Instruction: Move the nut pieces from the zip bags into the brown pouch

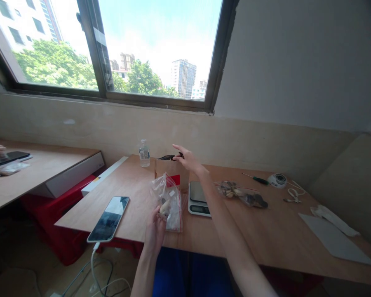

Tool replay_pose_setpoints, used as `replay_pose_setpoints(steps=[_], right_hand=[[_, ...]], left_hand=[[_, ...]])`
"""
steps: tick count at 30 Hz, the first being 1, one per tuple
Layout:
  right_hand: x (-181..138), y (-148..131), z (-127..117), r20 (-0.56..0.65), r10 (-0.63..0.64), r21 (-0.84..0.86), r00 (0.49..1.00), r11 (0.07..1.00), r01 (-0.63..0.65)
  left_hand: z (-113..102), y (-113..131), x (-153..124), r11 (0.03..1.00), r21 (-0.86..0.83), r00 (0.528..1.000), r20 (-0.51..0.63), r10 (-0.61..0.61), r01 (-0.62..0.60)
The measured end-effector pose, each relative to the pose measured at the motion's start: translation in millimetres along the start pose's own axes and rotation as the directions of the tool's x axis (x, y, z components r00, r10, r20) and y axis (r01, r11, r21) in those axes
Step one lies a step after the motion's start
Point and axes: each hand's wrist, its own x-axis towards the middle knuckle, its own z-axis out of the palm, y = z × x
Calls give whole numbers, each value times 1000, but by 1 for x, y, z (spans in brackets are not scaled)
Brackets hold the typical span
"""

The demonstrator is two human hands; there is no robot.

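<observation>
At the frame's centre, my right hand (188, 160) hovered at the paper bag's (162, 168) mouth, fingertips by something dark (166, 157); pinching it or not, I couldn't tell! Lower down, my left hand (155, 227) was clamped on the clear plastic bag (175, 218), its length running up the frame; my right was nearer that mouth.

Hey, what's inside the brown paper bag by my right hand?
Something dark shows at the top of the brown paper bag, near your right hand; I can't tell what it is. The bag's front wall hides anything lower down.
</observation>
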Motion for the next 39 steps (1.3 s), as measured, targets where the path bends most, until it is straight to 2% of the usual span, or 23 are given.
replay_pose_setpoints(steps=[2,4,6,8,10,12,16,19,21,22,23,25,27,29,32,34,39], right_hand=[[3,-1,-2,-50,-8,22,999,1000,9],[7,-3,0,-178,-40,28,983,999,46],[13,-4,4,-327,-82,16,941,996,93],[17,-1,11,-404,-119,-6,907,992,127],[20,5,17,-390,-141,-19,910,989,145],[20,14,22,-317,-140,-31,938,990,137],[12,25,23,-213,-103,-78,972,993,88],[-2,19,19,-288,-89,-39,954,996,81],[-15,10,14,-344,-42,60,938,996,66],[-23,7,11,-322,-2,135,947,990,48],[-31,4,8,-247,38,215,968,977,17],[-49,4,3,52,82,312,995,945,-95],[-66,7,1,351,100,271,931,941,-203],[-80,12,3,491,123,204,862,946,-251],[-93,15,13,589,106,218,801,934,-284],[-97,14,21,620,80,224,781,935,-274],[-98,10,30,541,144,147,829,954,-262]], left_hand=[[0,-2,0,1000,2,1000,5,-5,5],[-1,-4,1,1000,6,1000,21,-5,5],[-1,-8,1,1000,20,999,40,-10,9],[0,-11,2,999,47,998,61,-17,14],[1,-13,1,998,66,998,69,-12,7],[2,-12,-1,998,63,996,86,-4,-1],[1,-9,-5,998,58,984,175,-17,7],[-1,-8,-5,995,103,973,231,-13,-12],[-3,-9,-3,988,151,973,232,1,-37],[-4,-10,-1,984,172,975,220,11,-50],[-5,-10,0,980,187,979,204,23,-62],[-7,-12,3,976,199,982,183,55,-92],[-8,-13,5,972,202,979,188,80,-118],[-9,-14,5,969,207,973,213,87,-132],[-11,-15,5,967,216,967,244,79,-134],[-12,-15,5,963,229,959,271,80,-145],[-13,-13,5,938,300,953,291,81,-171]])
